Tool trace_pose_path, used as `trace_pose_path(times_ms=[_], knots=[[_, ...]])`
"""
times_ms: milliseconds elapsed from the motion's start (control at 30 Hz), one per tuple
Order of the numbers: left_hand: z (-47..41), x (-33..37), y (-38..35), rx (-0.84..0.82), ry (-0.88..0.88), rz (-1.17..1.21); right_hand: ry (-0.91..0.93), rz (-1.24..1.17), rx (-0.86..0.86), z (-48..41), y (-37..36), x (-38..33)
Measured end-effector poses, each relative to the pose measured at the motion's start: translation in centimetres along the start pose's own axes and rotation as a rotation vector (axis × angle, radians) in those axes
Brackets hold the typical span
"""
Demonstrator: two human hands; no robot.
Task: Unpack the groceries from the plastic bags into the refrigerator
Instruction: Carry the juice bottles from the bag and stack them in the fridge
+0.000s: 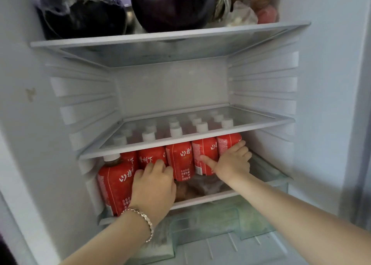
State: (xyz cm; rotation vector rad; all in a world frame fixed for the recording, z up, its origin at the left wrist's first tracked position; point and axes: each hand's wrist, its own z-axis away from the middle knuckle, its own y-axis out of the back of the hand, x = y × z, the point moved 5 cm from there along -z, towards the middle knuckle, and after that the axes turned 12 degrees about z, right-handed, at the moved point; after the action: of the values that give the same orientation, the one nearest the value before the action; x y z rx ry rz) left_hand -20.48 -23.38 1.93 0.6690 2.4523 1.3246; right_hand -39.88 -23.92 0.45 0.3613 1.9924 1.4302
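Several red-labelled drink bottles (pixel 180 160) with white caps stand in rows on the lower refrigerator shelf (pixel 200 201). My left hand (pixel 154 182), with a bracelet on the wrist, lies against the front of one bottle, its fingers curled onto the label. My right hand (pixel 232 162) presses on the two rightmost front bottles with the thumb stretched left and the fingers spread. One more bottle (pixel 114 182) stands nearer the shelf's front edge at the left.
A bare glass shelf (pixel 261 122) sits just above the bottle caps. The top shelf (pixel 170 35) holds two dark eggplants (pixel 172 5), bagged vegetables and a carrot. A clear crisper drawer (pixel 210 224) lies below. A brownish bagged item (pixel 192 188) lies in front of the bottles.
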Motion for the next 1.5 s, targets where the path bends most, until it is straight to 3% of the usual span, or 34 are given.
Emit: trace_pose_path(times_ms=[100, 200, 300, 400, 500, 667, 767, 1067, 1300, 1500], knots=[[1.2, -2.2, 0.5, -0.069, -0.024, -0.022, -0.005, -0.084, -0.064, 0.2, 0.3, -0.2], [1.5, -2.3, 0.1, -0.184, -0.163, -0.083, -0.002, -0.144, -0.108, 1.7, 0.4, -0.4], [1.5, -2.2, 0.6, -0.210, -0.194, 0.088, 0.095, -0.159, -0.067, 3.9, 0.5, -0.8], [2.6, -2.2, 1.9, -0.179, 0.007, 0.524, 0.345, -0.222, 0.035, 6.4, 1.7, -1.6], [5.7, -1.9, 3.1, -0.160, 0.290, 0.805, 0.608, -0.331, -0.069, 9.3, 2.5, -3.0], [12.2, -2.2, 5.0, -0.154, 0.567, 0.690, 0.907, -0.377, -0.245, 15.1, 2.7, -5.1], [18.2, -1.8, 6.9, -0.040, 0.773, 0.598, 1.077, -0.258, -0.362, 19.6, 1.6, -5.4], [41.7, 4.8, 16.2, 0.013, 1.321, 0.132, 1.630, 0.103, -0.649, 40.2, 1.1, -1.7], [62.6, 15.8, 27.9, -0.007, 1.695, -0.155, 2.140, 0.048, -0.620, 63.8, 6.8, 5.6], [82.0, 34.0, 39.3, 0.151, 2.080, -0.201, 2.555, -0.047, -0.606, 86.0, 15.6, 20.3]])
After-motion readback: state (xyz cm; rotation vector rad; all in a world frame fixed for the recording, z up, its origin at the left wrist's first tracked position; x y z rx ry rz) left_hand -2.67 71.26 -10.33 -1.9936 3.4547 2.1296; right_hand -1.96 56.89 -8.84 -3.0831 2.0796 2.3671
